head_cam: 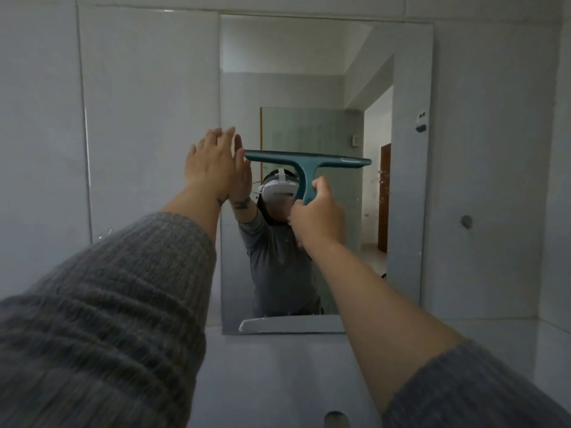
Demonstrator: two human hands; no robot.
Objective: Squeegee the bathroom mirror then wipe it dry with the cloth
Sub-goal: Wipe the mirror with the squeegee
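A tall frameless mirror point(401, 180) hangs on the tiled wall straight ahead. My right hand point(318, 216) grips the handle of a teal squeegee point(309, 160). Its blade lies level against the glass at about mid-height, toward the mirror's left side. My left hand point(211, 163) is flat with fingers spread, resting at the mirror's left edge, its fingertips just beside the blade's left end. Both forearms reach forward in grey knit sleeves. No cloth is in view.
A white sink point(278, 366) sits below the mirror, its drain hole point(336, 418) at the bottom edge. Pale wall tiles point(139, 118) surround the mirror. A small round knob point(466, 221) sticks out of the wall on the right.
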